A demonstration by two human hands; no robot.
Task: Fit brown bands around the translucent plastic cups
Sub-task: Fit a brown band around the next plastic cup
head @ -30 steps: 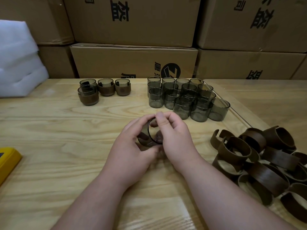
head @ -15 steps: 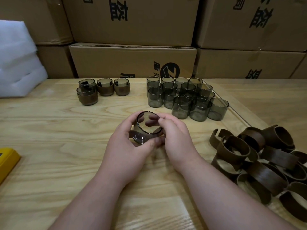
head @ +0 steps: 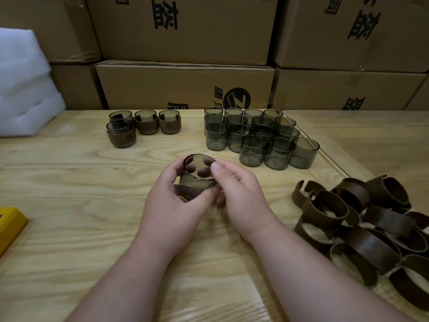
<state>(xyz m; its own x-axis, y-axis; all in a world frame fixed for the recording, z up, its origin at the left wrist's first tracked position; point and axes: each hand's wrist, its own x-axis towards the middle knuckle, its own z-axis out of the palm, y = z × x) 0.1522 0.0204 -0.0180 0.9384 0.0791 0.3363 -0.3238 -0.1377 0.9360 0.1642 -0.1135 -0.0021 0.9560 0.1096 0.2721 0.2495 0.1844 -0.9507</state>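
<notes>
over the table's [head: 69, 205] middle, left hand [head: 171, 205] cradles the bare cup [head: 197, 180] tilted, right hand [head: 234, 194] pinching its rim, likely steadying it for a band from the pile [head: 362, 224].

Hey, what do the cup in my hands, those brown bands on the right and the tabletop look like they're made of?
Cup: smoky translucent plastic or glass, glossy; fingers show through its wall.
Brown bands: matte, split rings, possibly leather-like or wood-look plastic; unclear.
Tabletop: pale wood with visible grain, smooth finish.
</notes>
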